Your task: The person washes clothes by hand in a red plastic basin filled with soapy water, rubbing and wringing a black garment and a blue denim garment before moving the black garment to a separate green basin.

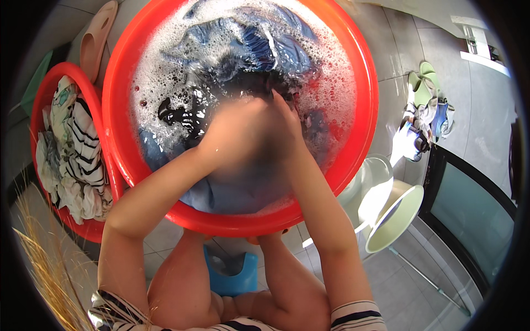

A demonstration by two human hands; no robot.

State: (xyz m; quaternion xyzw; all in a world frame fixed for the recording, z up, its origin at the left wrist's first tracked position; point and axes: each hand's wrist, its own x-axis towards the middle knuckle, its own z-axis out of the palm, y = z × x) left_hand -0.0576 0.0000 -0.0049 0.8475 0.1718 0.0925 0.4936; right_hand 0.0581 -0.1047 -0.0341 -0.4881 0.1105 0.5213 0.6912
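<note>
A large red plastic basin (369, 82) stands before me, holding foamy water and soaked dark and blue clothes (258, 43). Both my hands are over the middle of it, close together. My left hand (234, 132) comes in from the left, and its fingers reach the dark wet cloth at the water. Beside it, my right hand (285, 111) touches the same dark cloth (258, 80). A blurred patch covers much of both hands, so their grip is hidden. Blue cloth (244, 196) lies in the near part of the basin.
A smaller red basin (70, 68) with white and striped clothes (85, 145) touches the large one at the left. A pink slipper (97, 39) lies behind it. Pale buckets (418, 200) stand at the right, with green slippers (422, 89) and a clothes pile (426, 120) beyond. A blue stool (240, 283) is below me.
</note>
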